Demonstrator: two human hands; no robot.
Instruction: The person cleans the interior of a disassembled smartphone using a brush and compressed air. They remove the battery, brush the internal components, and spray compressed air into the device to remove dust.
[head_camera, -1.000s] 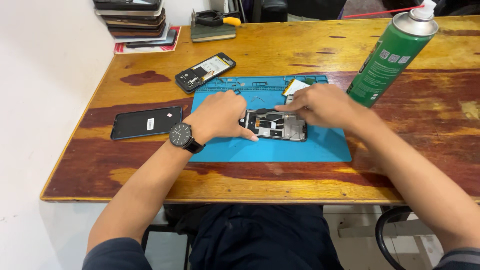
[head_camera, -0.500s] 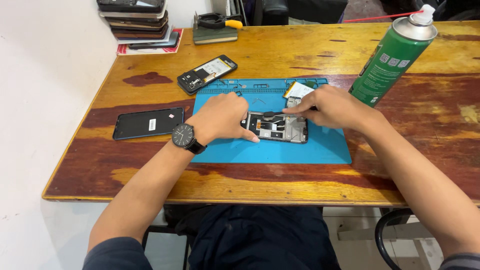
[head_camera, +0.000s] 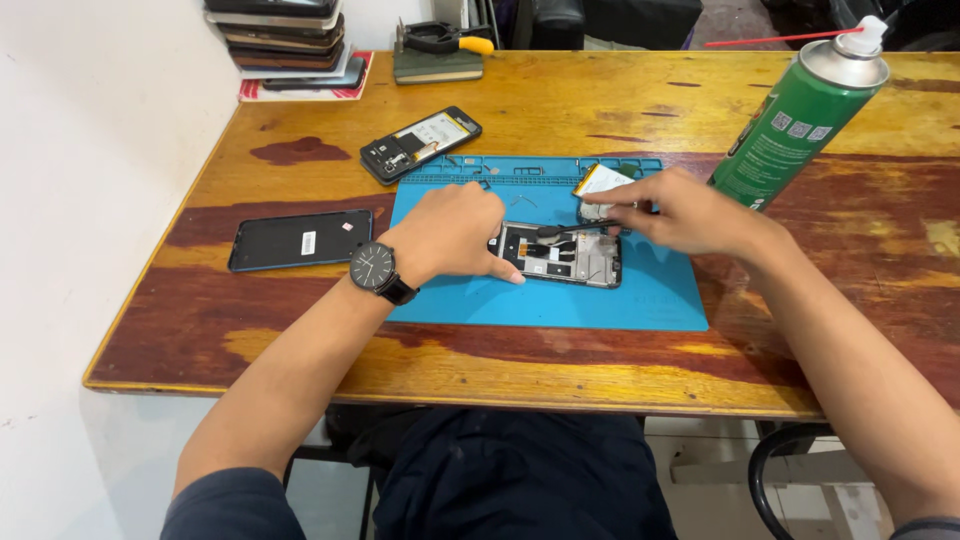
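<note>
Blue mat (head_camera: 640, 300), opened phone (head_camera: 560, 255) half-hidden under left hand (head_camera: 450, 232)

1. A wooden table (head_camera: 560, 100), varnished yellow with worn red-brown patches, fills the view; its left edge stands beside a white wall.
2. A blue work mat (head_camera: 560, 300) lies flat at the tabletop's middle, near the front edge.
3. A black phone back cover (head_camera: 300, 239) lies left of the mat.
4. An opened phone (head_camera: 421, 143) lies just behind the mat's far left corner.
5. A stack of phones (head_camera: 285, 35) fills the far left corner.
6. A green spray can (head_camera: 800, 120) stands towards the right, behind the mat.
7. A dark pad with a yellow-handled tool (head_camera: 440, 55) sits along the far edge.
</note>
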